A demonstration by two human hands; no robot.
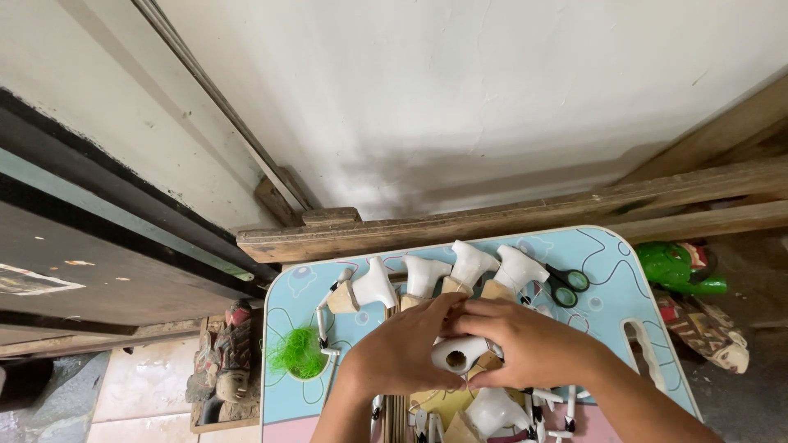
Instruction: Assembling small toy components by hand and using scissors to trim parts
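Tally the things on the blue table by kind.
White carved pieces in the back row: 4
White piece held by both hands, left hand and right hand: 1
White piece near the front edge: 1
Scissors: 1
Green fibre tuft: 1
Total: 8

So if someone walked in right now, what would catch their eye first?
Probably both hands, left hand and right hand, closed around a white hollow piece at the middle of the light blue table. Behind them runs a row of white figures. A bright green tuft lies at the table's left, and a glossy green figurine sits off its right edge.
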